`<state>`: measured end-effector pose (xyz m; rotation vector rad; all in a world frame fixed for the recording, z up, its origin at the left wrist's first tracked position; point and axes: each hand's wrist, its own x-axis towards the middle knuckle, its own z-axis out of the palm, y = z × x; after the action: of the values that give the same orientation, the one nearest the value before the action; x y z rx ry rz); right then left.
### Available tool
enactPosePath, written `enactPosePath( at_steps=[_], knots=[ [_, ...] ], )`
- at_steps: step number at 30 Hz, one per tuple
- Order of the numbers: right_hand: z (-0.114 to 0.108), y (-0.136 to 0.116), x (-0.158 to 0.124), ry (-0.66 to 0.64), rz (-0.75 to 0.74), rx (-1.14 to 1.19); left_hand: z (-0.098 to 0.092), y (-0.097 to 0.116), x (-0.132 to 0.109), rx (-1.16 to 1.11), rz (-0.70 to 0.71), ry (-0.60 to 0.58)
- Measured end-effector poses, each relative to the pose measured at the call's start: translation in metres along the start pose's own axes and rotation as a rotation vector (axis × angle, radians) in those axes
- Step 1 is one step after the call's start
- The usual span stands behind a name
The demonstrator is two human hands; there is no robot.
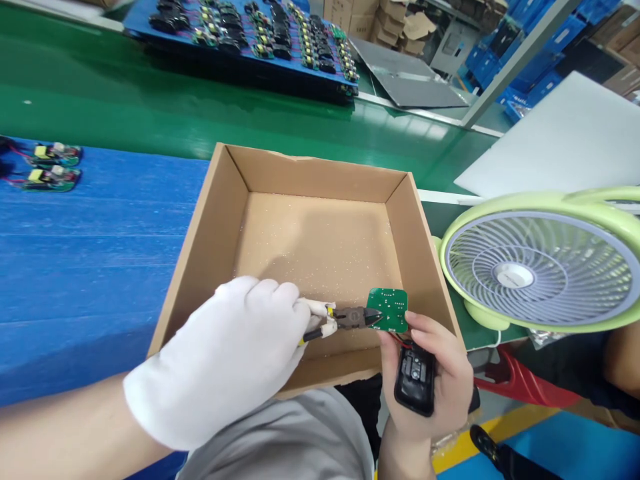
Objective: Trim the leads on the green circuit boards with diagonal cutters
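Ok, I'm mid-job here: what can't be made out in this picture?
All in the head view:
Board: far face, turned away from the camera.
Pliers: most of the handles, covered by the left hand.
Case: its back, hidden against the right hand.
Fan: right side, cut off by the picture's edge; hub lettering, too small to read.

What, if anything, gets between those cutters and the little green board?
Nothing visible does. The cutters in the gloved left hand have their tips over the green board; whether they touch it, I cannot tell. The right hand holds the board by its edges, clear of the tips.
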<state>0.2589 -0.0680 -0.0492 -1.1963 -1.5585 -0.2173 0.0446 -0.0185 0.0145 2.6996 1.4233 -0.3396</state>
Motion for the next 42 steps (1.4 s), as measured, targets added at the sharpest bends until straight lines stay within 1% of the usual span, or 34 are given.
enactPosePath(
  at_steps=[3, 5, 7, 11, 13, 16, 18, 25, 30, 34, 38, 42],
  knots=[
    [0.001, 0.001, -0.001, 0.007, -0.007, -0.029, -0.004, 0.001, 0.001, 0.024, -0.012, -0.040],
    [0.001, 0.001, -0.003, 0.015, -0.017, -0.054, -0.003, 0.001, 0.001, 0.037, -0.002, -0.032],
    [0.002, 0.001, -0.004, 0.025, -0.032, -0.080, 0.001, 0.001, -0.001, 0.046, 0.017, 0.030],
    [0.004, 0.000, -0.005, 0.050, -0.067, -0.121, 0.013, -0.001, -0.005, 0.078, 0.074, 0.241],
    [0.004, 0.000, -0.006, 0.057, -0.087, -0.133, 0.018, -0.002, -0.007, 0.108, 0.101, 0.323],
    [0.004, -0.001, -0.007, 0.046, -0.095, -0.143, 0.021, -0.003, -0.008, 0.153, 0.139, 0.406],
    [0.003, -0.001, -0.007, 0.039, -0.088, -0.142, 0.022, -0.004, -0.008, 0.165, 0.150, 0.432],
    [0.003, -0.001, -0.009, 0.039, -0.083, -0.122, 0.018, -0.005, -0.008, 0.169, 0.151, 0.434],
    [0.003, -0.001, -0.009, 0.053, -0.075, -0.099, 0.017, -0.001, -0.011, 0.186, 0.141, 0.444],
    [0.003, -0.002, -0.010, 0.049, -0.079, -0.097, 0.018, 0.000, -0.015, 0.176, 0.156, 0.408],
    [0.004, -0.002, -0.008, 0.032, -0.071, -0.102, 0.020, -0.002, -0.013, 0.177, 0.156, 0.390],
    [0.006, -0.002, -0.005, 0.050, -0.066, -0.113, 0.017, -0.003, -0.011, 0.185, 0.132, 0.321]
  ],
)
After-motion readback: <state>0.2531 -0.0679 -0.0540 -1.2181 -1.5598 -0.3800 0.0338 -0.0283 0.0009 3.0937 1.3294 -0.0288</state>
